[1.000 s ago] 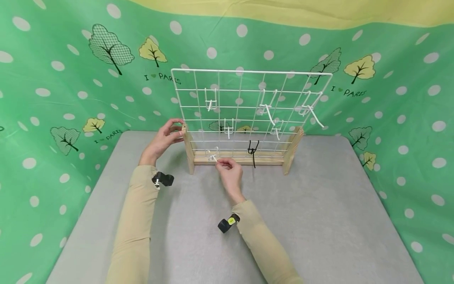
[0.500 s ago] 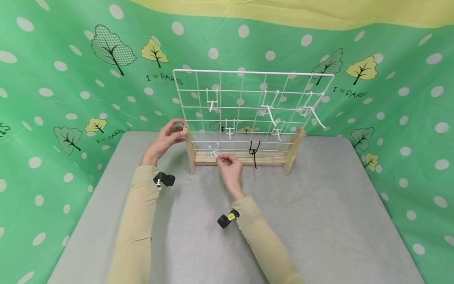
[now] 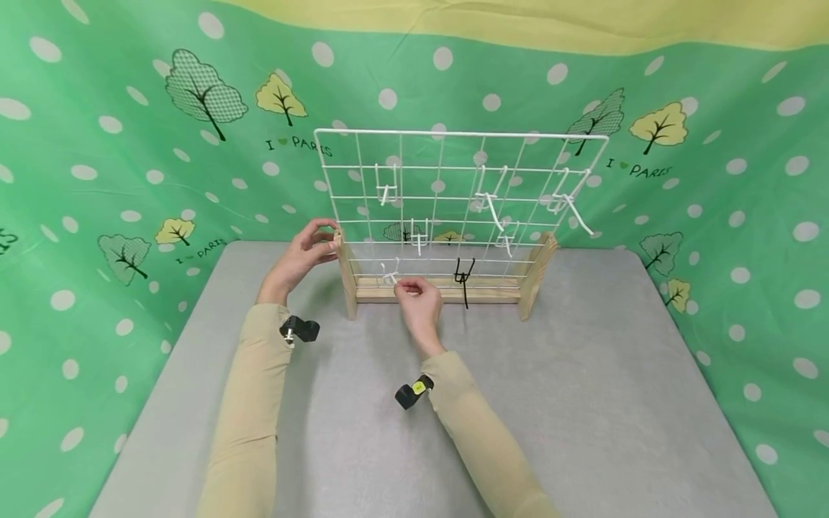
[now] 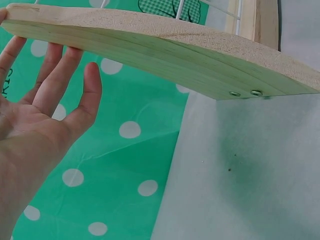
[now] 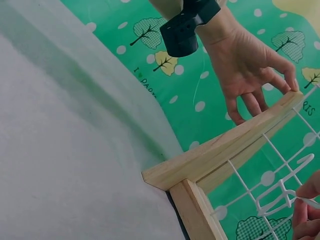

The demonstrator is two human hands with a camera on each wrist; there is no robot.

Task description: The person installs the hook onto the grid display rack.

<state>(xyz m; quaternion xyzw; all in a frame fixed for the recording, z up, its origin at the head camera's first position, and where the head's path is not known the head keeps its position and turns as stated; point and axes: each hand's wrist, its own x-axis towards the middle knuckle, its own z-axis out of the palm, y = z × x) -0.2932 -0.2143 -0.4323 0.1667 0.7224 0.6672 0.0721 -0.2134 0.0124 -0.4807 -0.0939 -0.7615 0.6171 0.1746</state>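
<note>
My left hand (image 3: 299, 257) holds the top of the left wooden side post (image 3: 346, 277); in the left wrist view the fingertips reach the post (image 4: 150, 55) and one finger stands apart. My right hand (image 3: 421, 309) pinches the arm of a white wire hook (image 3: 390, 273) at the lower left of the white wire grid (image 3: 440, 196). The right wrist view shows this hook (image 5: 285, 194) against the grid wires, with the right fingers (image 5: 306, 200) cut off by the edge. Whether the hook is caught on a wire, I cannot tell.
Several white hooks hang higher on the grid, one of them at upper left (image 3: 386, 191). A black hook (image 3: 463, 275) hangs low, right of centre. A right wooden post (image 3: 539, 277) and a crossbar (image 3: 479, 294) complete the stand on the grey table (image 3: 602, 388).
My right hand has moved slightly up and toward the grid, raising the white hook from the crossbar's height to the lower wires. The left hand stays on the post.
</note>
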